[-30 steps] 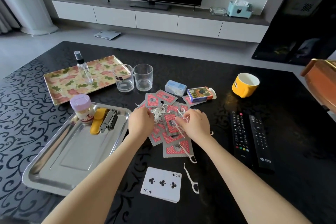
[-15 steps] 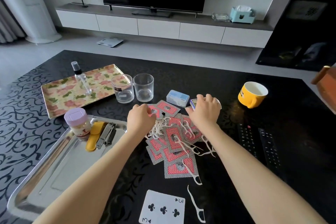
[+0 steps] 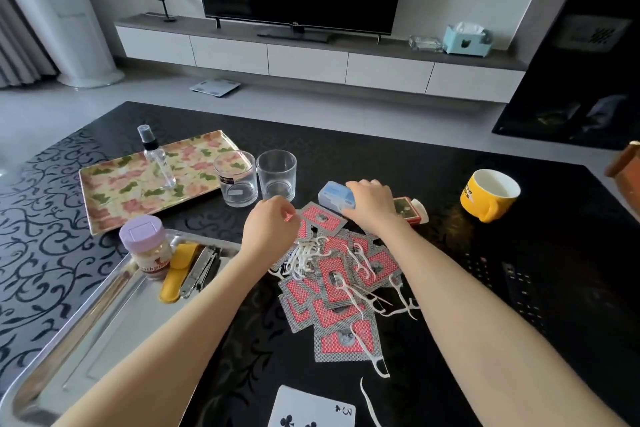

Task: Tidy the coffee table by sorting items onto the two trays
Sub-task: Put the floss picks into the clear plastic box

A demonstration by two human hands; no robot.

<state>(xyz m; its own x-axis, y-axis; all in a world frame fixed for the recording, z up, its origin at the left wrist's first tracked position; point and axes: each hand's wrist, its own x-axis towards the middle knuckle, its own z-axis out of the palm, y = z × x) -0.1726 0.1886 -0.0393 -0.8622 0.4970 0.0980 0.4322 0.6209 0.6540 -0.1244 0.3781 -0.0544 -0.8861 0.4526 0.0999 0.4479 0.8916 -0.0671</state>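
Observation:
Red-backed playing cards [image 3: 333, 273] lie scattered mid-table with several white floss picks [image 3: 362, 262] strewn over them. My left hand [image 3: 270, 229] grips a bunch of floss picks [image 3: 300, 257] that hangs below it over the cards. My right hand [image 3: 372, 205] reaches further back, its fingers curled over the right end of a small blue box [image 3: 333, 195], beside the red card box [image 3: 406, 209]. The floral tray [image 3: 114, 191] holds a spray bottle [image 3: 156, 158]. On the steel tray [image 3: 86, 340] are a lilac-lidded jar [image 3: 147, 246], a yellow case [image 3: 176, 276] and nail clippers [image 3: 201, 270].
Two empty glasses [image 3: 236, 180] [image 3: 277, 176] stand between the floral tray and the cards. A yellow mug [image 3: 489, 194] sits at the right, and dark remotes [image 3: 516, 284] lie right of my forearm. A face-up three of clubs [image 3: 311, 409] and one floss pick [image 3: 369, 402] lie near the front edge.
My right hand has moved from the card pile back to the card box, then left onto the blue box. My left hand has lifted slightly with its bunch of picks.

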